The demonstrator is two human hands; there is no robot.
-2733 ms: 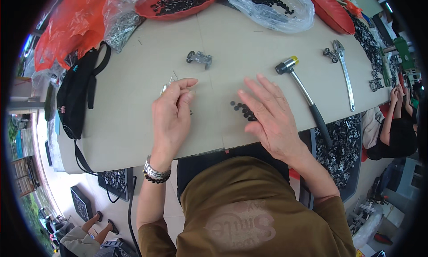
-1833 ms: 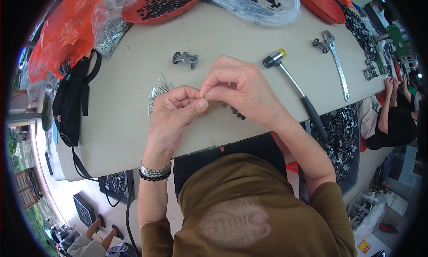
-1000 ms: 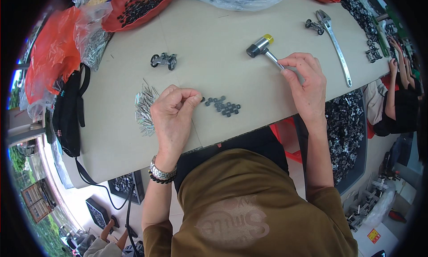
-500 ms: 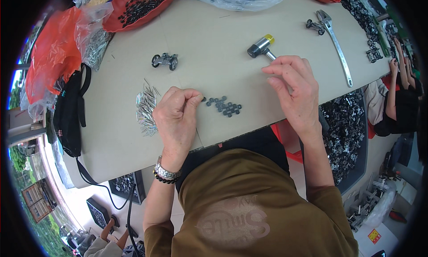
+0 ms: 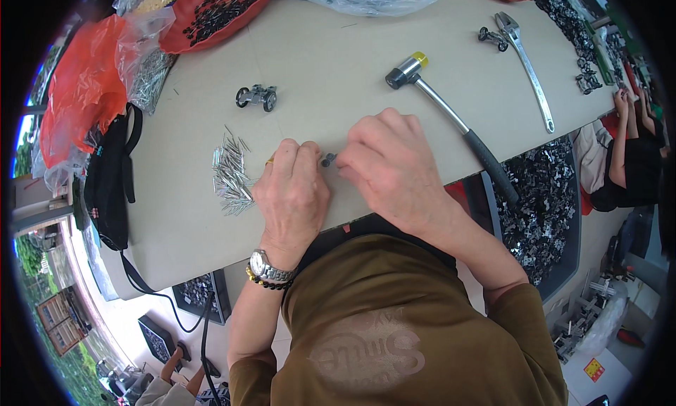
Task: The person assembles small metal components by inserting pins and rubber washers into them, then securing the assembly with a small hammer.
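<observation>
Near the front of the table my left hand (image 5: 290, 191) is closed, fingertips pinched; what they hold, if anything, is hidden. Facing it, my right hand (image 5: 391, 170) is closed too, thumb and fingers pressed together, their contents not visible. A couple of small dark round pieces (image 5: 328, 160) show in the narrow gap between the hands; the right hand covers the place where the others lay. Beside my left hand is a loose pile of thin metal pins (image 5: 232, 170). Beyond it stands a small wheeled metal assembly (image 5: 256, 97).
A mallet (image 5: 443, 110) with a dark grip lies to the right, its handle past the table edge. Farther right are an adjustable wrench (image 5: 528, 71) and another wheeled piece (image 5: 493, 39). A red tray (image 5: 243, 19) of black parts and an orange bag (image 5: 81, 89) sit far left.
My right hand has come left and down from beside the mallet to meet my left hand, its fingers closing. It now hides most of the small round pieces and uncovers the mallet's handle.
</observation>
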